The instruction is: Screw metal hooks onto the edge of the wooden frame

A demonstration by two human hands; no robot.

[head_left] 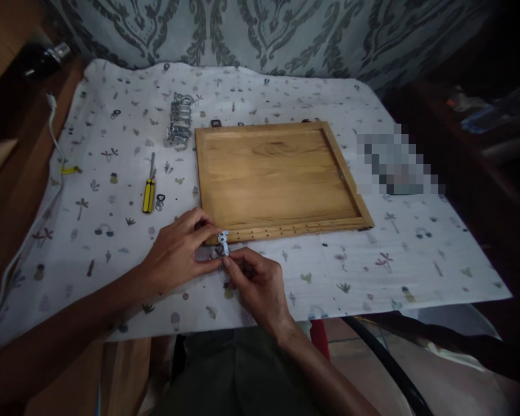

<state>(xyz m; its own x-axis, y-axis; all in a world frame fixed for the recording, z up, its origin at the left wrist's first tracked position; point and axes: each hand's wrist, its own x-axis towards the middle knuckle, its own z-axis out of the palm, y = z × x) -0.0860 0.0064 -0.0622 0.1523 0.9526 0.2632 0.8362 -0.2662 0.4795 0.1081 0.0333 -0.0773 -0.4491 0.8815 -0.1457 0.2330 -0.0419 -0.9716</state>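
Note:
A small silvery metal fitting [224, 241], perhaps a hinge or clip, stands at the near left corner of the framed wooden panel [281, 179]. My left hand [177, 248] has its index finger and thumb closed around the fitting, with the fingertips against the panel's edge. Pinched between the thumb and fingers of my right hand [257, 283] is the fitting's lower end. Small dark holes run in rows along the panel's near rail. Whether the fitting touches the wood I cannot tell.
Several similar metal fittings [179, 124] lie in a row behind my left hand. A screwdriver with a yellow and black handle [148, 195] rests left of the panel. A pale patterned cloth [351, 271] covers the table. A white cable [56, 141] hangs along the left edge; a pixelated object [396, 162] lies right.

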